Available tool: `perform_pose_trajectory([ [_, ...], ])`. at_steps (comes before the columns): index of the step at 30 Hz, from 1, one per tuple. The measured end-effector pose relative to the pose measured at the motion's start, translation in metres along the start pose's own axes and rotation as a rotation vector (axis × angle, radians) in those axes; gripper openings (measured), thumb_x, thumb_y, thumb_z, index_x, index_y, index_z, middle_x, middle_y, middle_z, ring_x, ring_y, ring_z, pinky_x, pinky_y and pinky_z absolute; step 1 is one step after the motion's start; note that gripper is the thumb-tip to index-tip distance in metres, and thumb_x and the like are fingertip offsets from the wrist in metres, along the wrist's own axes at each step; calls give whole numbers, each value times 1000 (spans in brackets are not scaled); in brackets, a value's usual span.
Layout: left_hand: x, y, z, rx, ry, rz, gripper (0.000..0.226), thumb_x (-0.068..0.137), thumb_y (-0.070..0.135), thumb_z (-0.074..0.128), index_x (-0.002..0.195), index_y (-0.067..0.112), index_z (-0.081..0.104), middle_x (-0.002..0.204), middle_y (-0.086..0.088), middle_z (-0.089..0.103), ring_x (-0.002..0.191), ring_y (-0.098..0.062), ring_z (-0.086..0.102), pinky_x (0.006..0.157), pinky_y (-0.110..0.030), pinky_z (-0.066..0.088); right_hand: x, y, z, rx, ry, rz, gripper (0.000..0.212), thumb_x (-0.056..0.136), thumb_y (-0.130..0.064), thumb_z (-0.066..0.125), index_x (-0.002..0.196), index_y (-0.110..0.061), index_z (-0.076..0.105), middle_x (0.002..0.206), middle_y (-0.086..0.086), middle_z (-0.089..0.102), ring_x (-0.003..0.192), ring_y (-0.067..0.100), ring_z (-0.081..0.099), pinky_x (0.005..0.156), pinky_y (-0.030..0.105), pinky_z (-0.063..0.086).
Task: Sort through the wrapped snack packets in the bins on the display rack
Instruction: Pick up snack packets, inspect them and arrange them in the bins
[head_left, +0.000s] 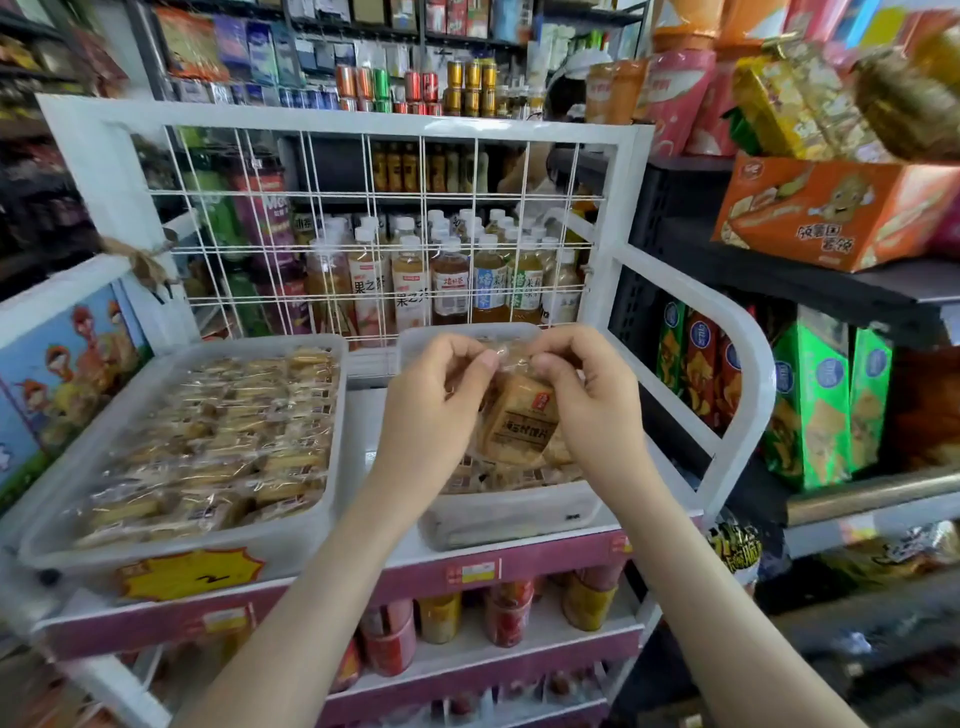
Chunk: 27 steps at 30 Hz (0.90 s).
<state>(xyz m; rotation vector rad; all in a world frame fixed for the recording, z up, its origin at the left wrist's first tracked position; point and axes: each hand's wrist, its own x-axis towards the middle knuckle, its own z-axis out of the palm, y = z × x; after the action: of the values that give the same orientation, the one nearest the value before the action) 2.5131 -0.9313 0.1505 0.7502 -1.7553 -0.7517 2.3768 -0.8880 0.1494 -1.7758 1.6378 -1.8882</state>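
Observation:
A clear-wrapped snack packet (521, 421) with a tan biscuit and dark label hangs over the right bin (514, 512). My left hand (435, 410) pinches its top left corner, and my right hand (589, 400) pinches its top right corner. Both hands grip the wrapper's upper edge, so the packet dangles between them. More wrapped packets lie in the right bin, mostly hidden behind my hands. The left bin (311, 525) holds several rows of wrapped golden snack packets (218, 441).
A white wire-grid back panel (363, 218) stands behind the bins, with drink bottles beyond it. The rack's curved white side rail (737, 374) is to the right. Cans sit on the shelf below (498, 613). Snack boxes fill dark shelves at right (826, 400).

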Motion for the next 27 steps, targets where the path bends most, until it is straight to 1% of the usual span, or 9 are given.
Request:
perform_pose_trajectory([
  [5,-27,9,-20,-77,-31,-30,4,95,25,57,96,21,56,87,16,62,82,8,60,71,-10,46,-15,-20,9,107,-46,35,26,91,4,52,82,-19,59,86,-3,62,85,9,58,77,24,48],
  [7,-42,12,-30,-106,-132,-99,32,83,38,65,107,24,50,98,19,60,90,8,60,76,-10,47,-26,-29,13,174,-60,66,25,92,4,51,82,-18,58,84,-3,61,82,10,58,74,27,48],
  [10,-70,10,-46,213,-257,-172,60,76,42,75,127,28,46,109,15,60,96,-1,59,77,-8,43,-49,-39,17,218,-110,91,27,91,4,53,82,-21,59,84,-5,61,84,12,58,78,32,50],
  [12,-92,11,-62,312,-231,-215,47,80,35,75,121,26,53,105,12,62,94,-5,59,73,-12,41,-68,-48,20,250,-185,82,29,91,3,54,83,-24,59,85,-5,61,83,7,58,77,26,49],
  [14,-120,13,-81,310,-188,-256,36,80,32,76,108,27,54,94,17,60,83,3,56,68,-9,39,-89,-57,28,298,-283,68,23,91,1,56,86,-21,60,85,-4,61,79,2,56,74,20,46],
  [18,-184,9,-128,265,-108,-450,35,79,28,78,107,28,59,97,17,66,86,3,62,73,-18,48,-142,-76,69,354,-514,32,15,86,-14,62,95,-26,58,93,-8,59,86,4,56,77,18,46],
  [20,-219,-1,-156,282,-64,-545,32,77,29,80,102,29,60,90,15,66,83,-4,63,74,-23,50,-172,-82,100,346,-625,3,19,83,-17,63,101,-23,58,99,-5,59,95,11,57,82,19,45],
  [22,-251,-15,-184,404,-5,-607,30,76,29,81,96,32,58,84,18,63,77,-1,59,69,-14,43,-200,-86,132,342,-727,-31,23,83,-11,64,106,-14,59,103,-2,58,99,16,56,86,21,44],
  [27,-309,-59,-250,549,71,-840,39,74,33,82,106,19,64,91,6,64,85,-12,59,65,-10,37,-261,-90,218,287,-992,-4,38,84,-2,65,120,-5,55,117,8,56,111,22,52,99,31,41],
])
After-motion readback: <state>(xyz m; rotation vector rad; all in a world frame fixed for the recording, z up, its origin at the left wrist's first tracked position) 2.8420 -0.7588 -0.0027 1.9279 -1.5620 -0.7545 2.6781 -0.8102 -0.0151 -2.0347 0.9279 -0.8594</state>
